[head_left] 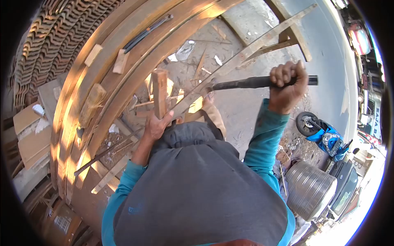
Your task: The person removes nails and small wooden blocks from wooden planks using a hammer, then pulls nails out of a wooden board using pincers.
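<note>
Here the right hand [289,86] is clenched about the far part of a long black hammer [248,83], arm out to the side in a teal sleeve [267,129], the shaft lying nearly level across the view; the head end comes in against, or just beside, a long, narrow, pale wooden plank [232,64] that slants through the working space, though whether the two touch cannot be told from this angle; over on the other side, the left hand [156,126] grasps the lower end of a short, squared, reddish-brown wooden block [160,92], which stands up out of the grip right by the plank, in front of the body, some fingers hidden; beyond it sweep the long brown timber beams [172,39], and scraps litter the grey floor [230,41] underneath; the step in hand looks like hammer work at the plank, one hand steadying wood, the other managing the tool; from here, the next move would seem to call for a firm left hold, the plank kept from shifting, those left fingers well clear of the hammer's path, and a controlled, square swing from the right arm
</note>
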Available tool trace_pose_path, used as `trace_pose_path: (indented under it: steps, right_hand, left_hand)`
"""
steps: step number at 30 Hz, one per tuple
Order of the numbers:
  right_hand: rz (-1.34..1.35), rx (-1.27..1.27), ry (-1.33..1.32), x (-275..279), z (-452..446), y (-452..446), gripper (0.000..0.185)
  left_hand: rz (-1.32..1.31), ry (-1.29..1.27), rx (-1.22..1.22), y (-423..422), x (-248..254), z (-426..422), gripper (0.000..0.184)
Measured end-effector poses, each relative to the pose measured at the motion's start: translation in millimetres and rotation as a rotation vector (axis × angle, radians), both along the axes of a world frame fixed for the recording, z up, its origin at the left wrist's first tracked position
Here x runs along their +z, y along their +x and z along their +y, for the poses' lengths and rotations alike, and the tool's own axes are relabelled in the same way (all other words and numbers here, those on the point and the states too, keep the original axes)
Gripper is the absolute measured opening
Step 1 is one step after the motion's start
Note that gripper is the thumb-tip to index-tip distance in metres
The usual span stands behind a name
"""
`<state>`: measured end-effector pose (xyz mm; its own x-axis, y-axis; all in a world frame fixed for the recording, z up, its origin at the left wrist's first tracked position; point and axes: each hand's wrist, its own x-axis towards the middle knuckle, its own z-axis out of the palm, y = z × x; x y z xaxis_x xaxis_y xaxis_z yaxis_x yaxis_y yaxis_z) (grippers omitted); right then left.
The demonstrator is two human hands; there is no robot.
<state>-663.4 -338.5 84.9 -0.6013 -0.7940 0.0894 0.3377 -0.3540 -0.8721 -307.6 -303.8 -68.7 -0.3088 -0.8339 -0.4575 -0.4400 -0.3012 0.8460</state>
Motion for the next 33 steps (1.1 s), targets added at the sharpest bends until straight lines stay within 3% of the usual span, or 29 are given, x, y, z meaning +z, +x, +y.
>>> trace_pose_path:
  steps: [2, 5, 13, 18, 23, 25, 27, 30, 33]
  right_hand:
    - [-0.081, -0.029, 0.036, -7.8, -4.1, 1.7, 0.030]
    - [-0.159, 0.026, 0.091, -17.7, -14.2, -5.5, 0.030]
    - [-0.183, 0.083, 0.147, -32.5, -39.7, -63.0, 0.030]
    - [-0.080, 0.170, 0.152, -31.4, -57.1, -80.6, 0.030]
    - [-0.060, 0.261, 0.196, -42.2, -74.1, -82.6, 0.031]
    - [-0.039, 0.276, 0.209, -41.4, -83.6, -79.3, 0.030]
    - [-0.013, 0.289, 0.202, -34.7, -101.2, -75.4, 0.029]
    - [0.002, 0.362, 0.049, -2.0, -128.5, -64.7, 0.031]
    - [-0.029, 0.361, -0.281, 35.8, -165.4, -49.5, 0.035]
  left_hand:
    - [0.200, -0.097, 0.029, -33.5, -8.9, -11.5, 0.058]
    - [0.189, -0.158, 0.074, -75.7, -7.4, -24.3, 0.040]
    - [0.221, -0.008, 0.218, -150.0, -15.3, -30.0, 0.028]
    - [0.245, 0.066, 0.230, -190.9, 7.8, -41.1, 0.018]
    - [0.251, -0.074, 0.551, -192.5, -9.7, -49.4, 0.030]
    - [-0.193, -0.195, 0.523, -170.9, -15.1, -54.4, 0.040]
    - [-0.211, -0.224, 0.615, -152.0, -20.0, -53.7, 0.042]
    - [-0.221, -0.165, 0.661, -131.5, -0.8, -44.1, 0.045]
    - [-0.215, -0.098, 0.705, -123.9, 12.7, -44.5, 0.045]
